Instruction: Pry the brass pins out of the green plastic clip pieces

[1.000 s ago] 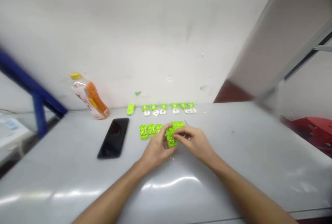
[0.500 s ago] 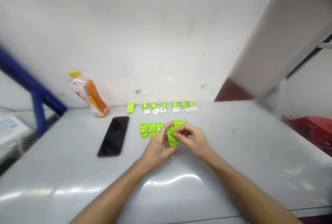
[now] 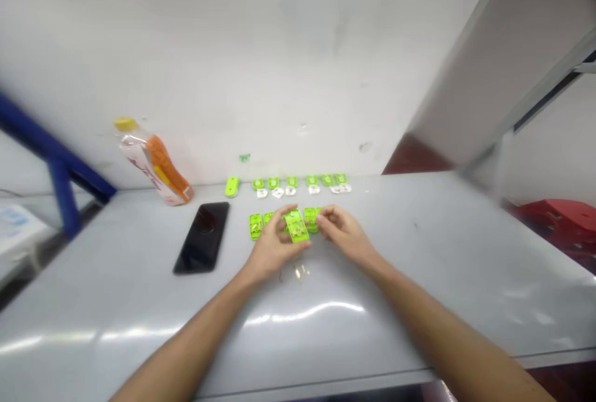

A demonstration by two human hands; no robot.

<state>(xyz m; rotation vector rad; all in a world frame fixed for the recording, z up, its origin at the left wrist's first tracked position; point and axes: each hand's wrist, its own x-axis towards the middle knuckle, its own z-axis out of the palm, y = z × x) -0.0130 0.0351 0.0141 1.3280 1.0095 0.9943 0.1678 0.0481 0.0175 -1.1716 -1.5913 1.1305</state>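
My left hand (image 3: 274,248) holds a bright green plastic tag (image 3: 296,226), with its fingers at the tag's left side. My right hand (image 3: 343,235) is a small gap to the right of that tag, its curled fingertips next to a second green tag (image 3: 311,219). Whether they pinch anything small is hidden. More green tags (image 3: 256,226) lie in a row on the grey table (image 3: 419,284), partly behind my left hand. Small gold metal bits (image 3: 298,272) lie just below my hands.
A black smartphone (image 3: 202,238) lies to the left, beyond it a plastic bottle with an orange label (image 3: 156,163). Along the wall stands a row of small green pieces (image 3: 293,182) and white pieces (image 3: 278,192). A blue rail (image 3: 60,194) and red stool (image 3: 563,228) flank the table.
My hands have drawn apart. The green tag has moved left with my left hand, and my right fingers have left it. The gold bits now show below my hands, and the view has tilted slightly.
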